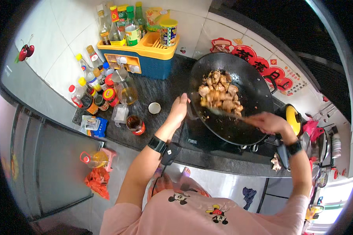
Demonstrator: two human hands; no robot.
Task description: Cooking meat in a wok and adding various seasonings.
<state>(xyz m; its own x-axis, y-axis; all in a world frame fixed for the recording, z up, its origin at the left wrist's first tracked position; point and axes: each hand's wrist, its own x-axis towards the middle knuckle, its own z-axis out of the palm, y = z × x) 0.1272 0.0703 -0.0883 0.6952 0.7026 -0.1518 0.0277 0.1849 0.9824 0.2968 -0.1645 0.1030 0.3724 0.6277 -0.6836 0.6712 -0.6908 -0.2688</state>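
A black wok (250, 79) rests on a dark glass cooktop (194, 138), tilted a little. Pieces of browned meat (220, 88) lie in its left half, some blurred by motion. My right hand (267, 122), over the wok's near right edge, is closed on the handle of a spatula (220, 111); its blurred head reaches under the meat. At the wok's left side, my left hand (180, 107) is closed around the wok's handle, which the fingers mostly hide.
Left on the dark countertop (161, 129) stand an open jar of dark sauce (135, 124), a round lid (154, 108), a glass oil pot (126, 88) and several bottles. Behind is a blue and yellow seasoning box (153, 64). A yellow lidded pot (293, 119) stands right.
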